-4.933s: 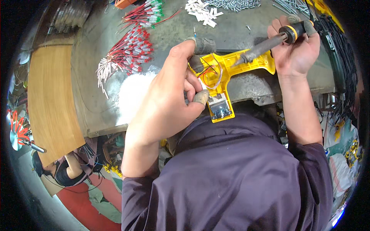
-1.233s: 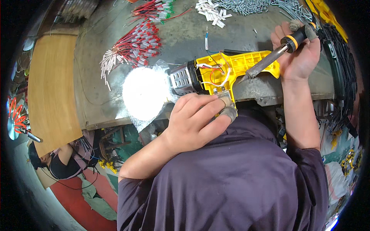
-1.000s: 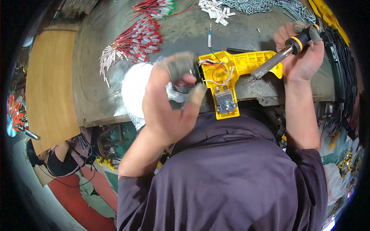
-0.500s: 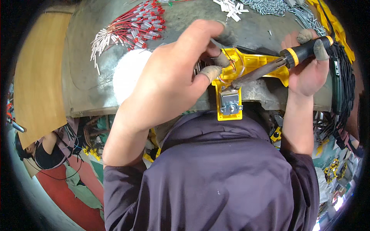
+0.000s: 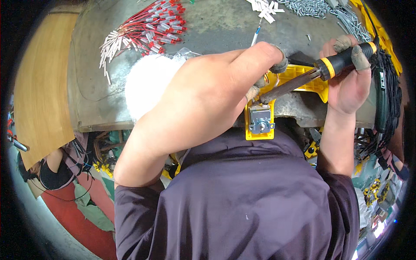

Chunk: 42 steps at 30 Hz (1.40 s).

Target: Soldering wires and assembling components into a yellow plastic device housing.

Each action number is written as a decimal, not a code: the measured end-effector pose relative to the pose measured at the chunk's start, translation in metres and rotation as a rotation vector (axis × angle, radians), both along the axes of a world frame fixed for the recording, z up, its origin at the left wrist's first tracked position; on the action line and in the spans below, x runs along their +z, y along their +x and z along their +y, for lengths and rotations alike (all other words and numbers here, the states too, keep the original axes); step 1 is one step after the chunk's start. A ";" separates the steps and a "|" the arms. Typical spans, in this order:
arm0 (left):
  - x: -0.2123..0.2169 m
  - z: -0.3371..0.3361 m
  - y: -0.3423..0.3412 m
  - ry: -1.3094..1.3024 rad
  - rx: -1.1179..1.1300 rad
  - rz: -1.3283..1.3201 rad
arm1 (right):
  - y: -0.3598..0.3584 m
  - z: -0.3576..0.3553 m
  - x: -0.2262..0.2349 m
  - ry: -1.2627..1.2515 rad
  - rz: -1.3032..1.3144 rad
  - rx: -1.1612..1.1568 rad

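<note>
My right hand point(image 5: 350, 82) grips the black and yellow handle of a soldering iron point(image 5: 290, 86). The iron's dark metal shaft slants down to the left, its tip at the upper end of a grey metal switch-like part point(image 5: 260, 120). That part sits in the near end of a yellow plastic housing point(image 5: 299, 73). My left hand point(image 5: 212, 93) reaches over the housing from the left, with covers on its fingertips. Its thumb and finger pinch beside the iron's tip, where thin wires point(image 5: 272, 80) show; the exact contact is largely hidden by the hand.
Red-wired connectors point(image 5: 160, 26) lie in a bundle at the far left, beside a white, overexposed patch point(image 5: 149, 84). White pieces point(image 5: 266, 9) and silver screws point(image 5: 305, 6) lie at the back. Black cables point(image 5: 392, 91) hang at the right edge. Another person point(image 5: 54, 169) is at the lower left.
My left hand has moved right, toward the iron's tip, and now covers more of the housing. A white sleeve with a blue wire has come into view behind it. The right hand has barely shifted.
</note>
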<state>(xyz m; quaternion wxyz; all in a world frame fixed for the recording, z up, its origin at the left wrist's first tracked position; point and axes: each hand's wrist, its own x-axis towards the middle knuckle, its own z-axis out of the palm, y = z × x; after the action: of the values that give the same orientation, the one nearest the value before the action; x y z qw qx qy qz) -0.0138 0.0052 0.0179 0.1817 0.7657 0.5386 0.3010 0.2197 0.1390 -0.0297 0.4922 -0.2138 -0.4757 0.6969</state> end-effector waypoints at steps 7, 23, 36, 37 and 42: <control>0.004 -0.003 0.003 -0.064 -0.006 0.034 | 0.000 -0.004 0.001 -0.022 0.015 -0.058; 0.006 -0.003 0.002 -0.077 -0.023 0.103 | 0.001 -0.002 0.000 -0.019 -0.008 -0.076; 0.000 -0.003 -0.001 -0.030 -0.046 0.073 | 0.000 -0.004 0.003 0.030 0.011 -0.031; 0.001 -0.003 0.000 -0.036 -0.044 0.080 | 0.000 -0.005 0.004 0.029 0.011 -0.031; 0.001 -0.003 -0.001 -0.051 -0.034 0.087 | -0.005 -0.006 0.008 0.067 0.146 -0.172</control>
<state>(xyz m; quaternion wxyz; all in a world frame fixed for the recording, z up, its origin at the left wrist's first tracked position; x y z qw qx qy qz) -0.0143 0.0022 0.0193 0.1823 0.7822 0.5406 0.2505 0.2143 0.1332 -0.0215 0.5903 -0.1860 -0.4418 0.6495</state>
